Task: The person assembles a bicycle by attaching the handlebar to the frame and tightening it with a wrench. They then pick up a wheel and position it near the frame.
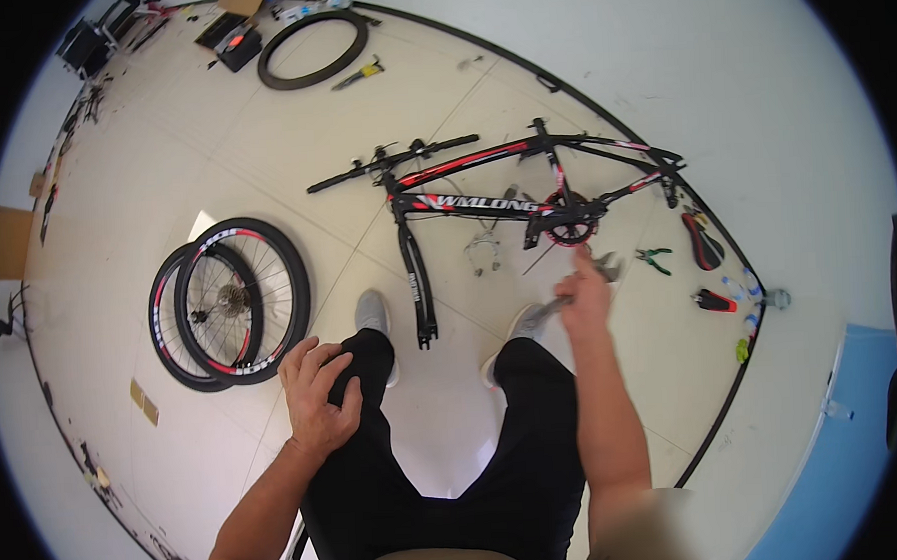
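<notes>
Above the right knee, the right hand point(583, 296) reaches forward on a straight forearm, fingers clenched around a silver wrench point(587, 281) whose head pokes out beyond the knuckles. Just ahead on the floor lie the bike frame point(485, 204) and green-handled pliers point(654, 260); two wheels point(231, 301) lie left. Resting on the left thigh, the left hand point(318, 396) is loosely curled, holding nothing.

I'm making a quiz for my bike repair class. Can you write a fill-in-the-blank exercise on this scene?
1. The right hand grips a metal ____.
2. The left hand rests on the person's own ____.
3. The bicycle frame lies on the ____.
4. ____ wheels lie stacked left of the feet.

Missing words: wrench; thigh; floor; Two
</notes>
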{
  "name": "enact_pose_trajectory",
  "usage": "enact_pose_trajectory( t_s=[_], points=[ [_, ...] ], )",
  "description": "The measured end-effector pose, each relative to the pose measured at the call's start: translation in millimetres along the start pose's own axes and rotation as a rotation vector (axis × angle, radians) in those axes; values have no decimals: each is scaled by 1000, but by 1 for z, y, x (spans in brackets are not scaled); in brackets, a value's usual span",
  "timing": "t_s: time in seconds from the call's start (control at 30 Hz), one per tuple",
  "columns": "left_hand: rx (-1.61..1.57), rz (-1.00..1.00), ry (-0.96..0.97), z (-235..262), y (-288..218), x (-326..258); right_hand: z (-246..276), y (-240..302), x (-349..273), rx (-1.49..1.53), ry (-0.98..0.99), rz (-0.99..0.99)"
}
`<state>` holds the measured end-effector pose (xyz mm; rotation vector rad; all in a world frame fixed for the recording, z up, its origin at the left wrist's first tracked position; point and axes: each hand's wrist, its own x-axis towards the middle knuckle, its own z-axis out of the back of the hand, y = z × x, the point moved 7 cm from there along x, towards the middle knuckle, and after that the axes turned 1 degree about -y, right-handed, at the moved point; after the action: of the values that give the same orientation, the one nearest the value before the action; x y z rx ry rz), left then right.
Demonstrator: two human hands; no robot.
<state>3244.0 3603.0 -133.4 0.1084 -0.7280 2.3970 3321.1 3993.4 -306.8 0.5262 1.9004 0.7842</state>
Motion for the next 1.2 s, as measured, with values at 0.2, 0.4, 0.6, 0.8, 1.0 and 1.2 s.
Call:
enact_pose_trajectory(
  t_s=[0.2,0.4,0.6,0.8,1.0,1.2],
  points=[
    [-10,-6,-58,5,0,0,-6,-42,33,-372,-102,7],
    [-24,3,-38,1,0,6,-3,-51,86,-436,-292,133],
    [-486,146,15,-67,-14,53,-80,-76,56,-361,67,-70],
    [-567,291,274,-187,-9,83,-151,-110,140,94,103,-260],
    [-712,321,297,-187,-16,108,-142,-162,308,164,-62,-336],
    [-1003,561,350,-179,-14,107,-159,-183,378,237,117,-239]
  ],
)
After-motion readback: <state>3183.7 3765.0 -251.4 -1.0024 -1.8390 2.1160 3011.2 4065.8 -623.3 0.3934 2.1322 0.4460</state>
